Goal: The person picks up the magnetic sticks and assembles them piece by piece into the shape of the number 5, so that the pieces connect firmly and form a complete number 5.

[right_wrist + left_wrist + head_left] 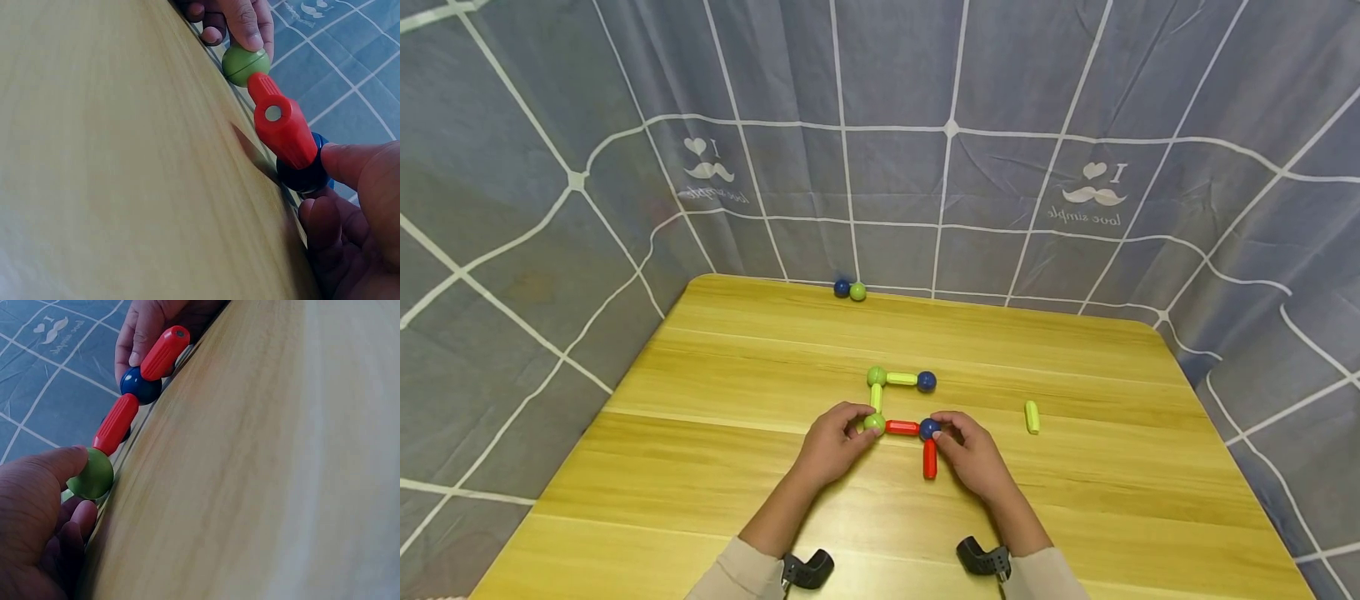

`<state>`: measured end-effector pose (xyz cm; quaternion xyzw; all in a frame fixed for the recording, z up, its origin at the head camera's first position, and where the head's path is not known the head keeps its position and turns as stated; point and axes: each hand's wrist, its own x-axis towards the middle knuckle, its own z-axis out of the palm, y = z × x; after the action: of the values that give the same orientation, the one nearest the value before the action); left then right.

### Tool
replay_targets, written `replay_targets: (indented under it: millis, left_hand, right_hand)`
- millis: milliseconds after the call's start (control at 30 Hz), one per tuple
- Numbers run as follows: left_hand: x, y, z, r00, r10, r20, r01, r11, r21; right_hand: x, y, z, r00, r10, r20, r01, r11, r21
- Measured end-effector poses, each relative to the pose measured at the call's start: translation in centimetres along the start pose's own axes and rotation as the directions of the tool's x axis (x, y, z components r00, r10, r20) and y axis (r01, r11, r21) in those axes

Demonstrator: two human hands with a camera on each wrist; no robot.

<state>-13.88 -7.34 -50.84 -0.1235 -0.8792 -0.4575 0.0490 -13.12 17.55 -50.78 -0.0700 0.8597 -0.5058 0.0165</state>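
My left hand [835, 443] pinches a green ball [92, 475] between thumb and fingers at the lower left corner of a chain of magnetic rods and balls. From that ball a red rod [902, 427] runs right to a blue ball [304, 173], which my right hand [972, 454] pinches. A second red rod [930, 459] sticks out from the blue ball toward my body; its bare end shows a round metal disc in the right wrist view. A yellow-green rod [876, 397] leads away to another green ball [877, 377], then a yellow-green rod [901, 378] and a blue ball [927, 382].
A loose yellow-green rod [1032, 417] lies on the wooden table [760, 358] to the right of my right hand. At the far table edge a blue ball [842, 288] and a green ball [858, 292] sit side by side, against a grey curtain [895, 175] with white lines.
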Motion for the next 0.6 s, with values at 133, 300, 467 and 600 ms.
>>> replay_targets:
  millis: [133, 300, 467, 600]
  left_hand:
    - [0.04, -0.12, 0.04, 1.000, -0.002, 0.004, 0.002, 1.000, 0.005]
    - [-0.03, -0.17, 0.08, 1.000, -0.022, -0.018, 0.021, 1.000, -0.023]
    - [0.10, -0.24, -0.11, 0.985, -0.054, -0.162, 0.026, 0.985, -0.170]
    - [0.46, -0.35, -0.65, 0.949, -0.140, -0.284, 0.070, 0.967, -0.243]
  right_hand:
    - [0.01, -0.07, 0.02, 1.000, 0.014, -0.005, -0.014, 1.000, 0.008]
    - [0.01, -0.02, 0.00, 1.000, 0.014, 0.006, -0.014, 1.000, 0.017]
    - [0.04, -0.04, -0.05, 1.000, 0.030, 0.004, -0.030, 0.999, 0.015]
    - [0.04, -0.08, -0.13, 0.999, 0.032, 0.004, -0.032, 0.999, 0.015]
